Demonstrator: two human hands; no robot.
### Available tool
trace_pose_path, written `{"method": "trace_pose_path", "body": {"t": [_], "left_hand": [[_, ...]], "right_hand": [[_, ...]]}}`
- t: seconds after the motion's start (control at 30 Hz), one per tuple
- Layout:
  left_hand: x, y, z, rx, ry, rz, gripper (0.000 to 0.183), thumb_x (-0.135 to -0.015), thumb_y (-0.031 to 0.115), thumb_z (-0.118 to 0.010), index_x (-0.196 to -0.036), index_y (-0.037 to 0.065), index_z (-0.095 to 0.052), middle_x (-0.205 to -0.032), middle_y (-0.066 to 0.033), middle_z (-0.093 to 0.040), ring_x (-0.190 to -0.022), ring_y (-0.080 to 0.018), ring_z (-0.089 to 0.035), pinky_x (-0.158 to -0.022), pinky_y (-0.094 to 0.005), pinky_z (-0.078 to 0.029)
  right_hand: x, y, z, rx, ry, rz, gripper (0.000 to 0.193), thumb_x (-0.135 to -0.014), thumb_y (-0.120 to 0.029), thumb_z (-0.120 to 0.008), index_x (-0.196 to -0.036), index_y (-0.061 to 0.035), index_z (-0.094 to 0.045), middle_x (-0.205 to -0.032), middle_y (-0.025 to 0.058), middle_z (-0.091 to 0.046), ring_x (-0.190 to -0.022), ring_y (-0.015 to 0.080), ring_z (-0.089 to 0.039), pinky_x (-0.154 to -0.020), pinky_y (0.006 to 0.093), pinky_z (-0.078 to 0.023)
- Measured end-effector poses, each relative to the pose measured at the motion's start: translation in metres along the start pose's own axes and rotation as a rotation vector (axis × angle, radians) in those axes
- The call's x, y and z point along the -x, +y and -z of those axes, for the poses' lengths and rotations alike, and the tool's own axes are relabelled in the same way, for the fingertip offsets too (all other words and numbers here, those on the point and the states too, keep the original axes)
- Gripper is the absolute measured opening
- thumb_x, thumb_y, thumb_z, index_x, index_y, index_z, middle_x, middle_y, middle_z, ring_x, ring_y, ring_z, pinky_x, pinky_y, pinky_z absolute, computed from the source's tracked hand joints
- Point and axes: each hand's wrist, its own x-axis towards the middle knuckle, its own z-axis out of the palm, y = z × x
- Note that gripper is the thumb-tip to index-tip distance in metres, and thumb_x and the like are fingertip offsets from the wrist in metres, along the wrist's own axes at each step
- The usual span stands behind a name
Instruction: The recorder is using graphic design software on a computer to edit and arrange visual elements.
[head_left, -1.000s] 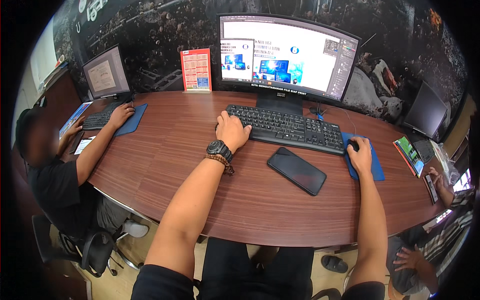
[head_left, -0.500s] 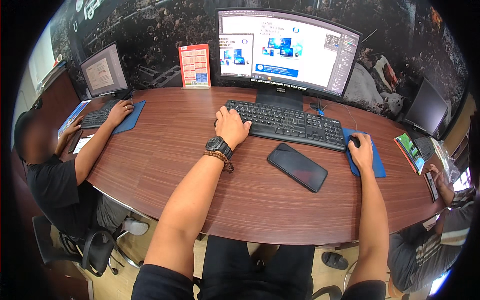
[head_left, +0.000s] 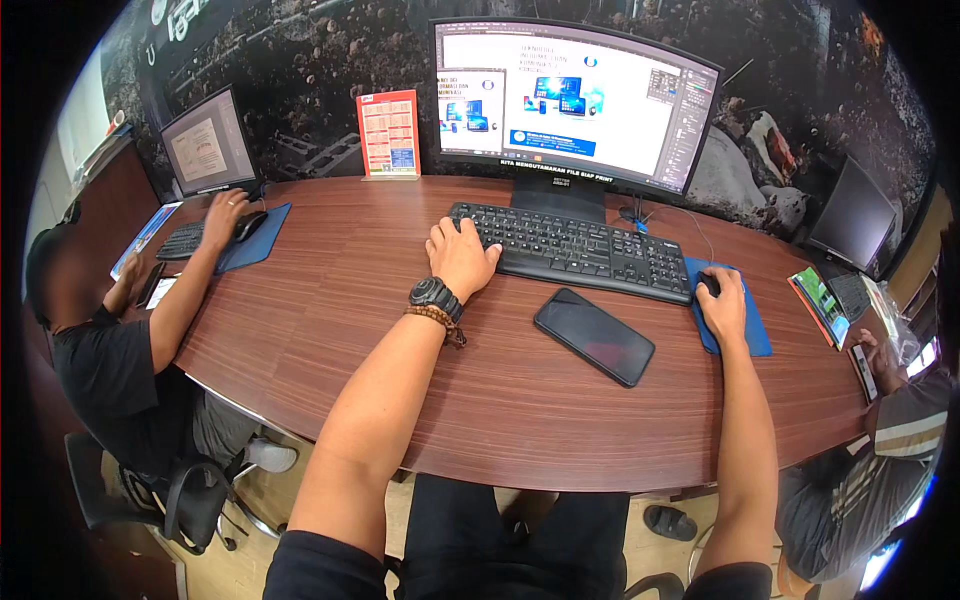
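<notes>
My left hand (head_left: 462, 258) rests on the left end of a black keyboard (head_left: 585, 248), its fingers spread over the keys. A black watch and a beaded bracelet circle that wrist. Over a blue mouse pad (head_left: 745, 325), my right hand (head_left: 725, 305) curves around a dark computer mouse (head_left: 708, 284), most of it hidden under the palm. Between my forearms a black smartphone (head_left: 595, 337) lies flat with its screen dark. Behind the keyboard, a wide curved monitor (head_left: 570, 100) shows a page layout with blue device pictures in an editing program.
A red-and-white card in a stand (head_left: 390, 135) is left of the monitor. At the far left sits a co-worker (head_left: 115, 370) before another monitor (head_left: 208, 140). Another person (head_left: 870, 470) holds a phone at the right, near a dark monitor (head_left: 852, 215) and booklets (head_left: 820, 305).
The co-worker at the left has raised a hand off the keyboard, so a mouse on the blue pad now shows. The person at the right has shifted slightly. My hands stay in place.
</notes>
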Motion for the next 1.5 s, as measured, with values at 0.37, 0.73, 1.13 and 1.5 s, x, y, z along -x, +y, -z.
{"method": "trace_pose_path", "body": {"t": [0.37, 0.73, 1.13, 1.5], "left_hand": [[0.004, 0.009, 0.008, 0.028, -0.02, -0.198, 0.029, -0.089, 0.032, -0.068, -0.109, 0.013, -0.075, -0.14, -0.0251, -0.047, -0.133, -0.0422, -0.038, -0.11, -0.0559, -0.03], [0.001, -0.001, 0.002, -0.007, -0.083, -0.055, 0.08, -0.083, 0.059, -0.07, -0.141, 0.007, -0.051, -0.141, -0.0273, -0.039, -0.135, -0.0439, -0.032, -0.109, -0.0618, -0.024], [0.003, 0.001, 0.004, 0.005, -0.117, -0.03, 0.079, -0.083, 0.06, -0.068, -0.141, 0.008, -0.052, -0.147, -0.0301, -0.036, -0.138, -0.0448, -0.028, -0.111, -0.0602, -0.021], [0.002, 0.001, 0.005, 0.015, -0.115, -0.03, 0.078, -0.084, 0.059, -0.068, -0.14, 0.008, -0.053, -0.147, -0.0315, -0.036, -0.138, -0.0457, -0.028, -0.111, -0.0612, -0.02]], "right_hand": [[-0.003, 0.015, -0.006, 0.016, -0.003, 0.027, 0.031, -0.082, -0.024, -0.065, -0.109, -0.0082, -0.068, -0.117, 0.0153, -0.059, -0.112, 0.0353, -0.058, -0.095, 0.043, -0.046], [-0.007, 0.015, -0.009, 0.04, 0.01, 0.032, 0.031, -0.083, -0.023, -0.064, -0.111, -0.0098, -0.068, -0.116, 0.0139, -0.059, -0.111, 0.0337, -0.058, -0.096, 0.0419, -0.046], [-0.004, 0.016, -0.008, -0.035, -0.021, 0.124, 0.03, -0.081, -0.018, -0.065, -0.109, -0.0074, -0.068, -0.113, 0.0143, -0.06, -0.11, 0.0331, -0.058, -0.096, 0.0407, -0.046], [-0.005, 0.009, -0.005, -0.04, -0.021, 0.114, 0.029, -0.08, -0.016, -0.067, -0.107, -0.0053, -0.069, -0.11, 0.0154, -0.06, -0.108, 0.0337, -0.059, -0.096, 0.0408, -0.046]]}}
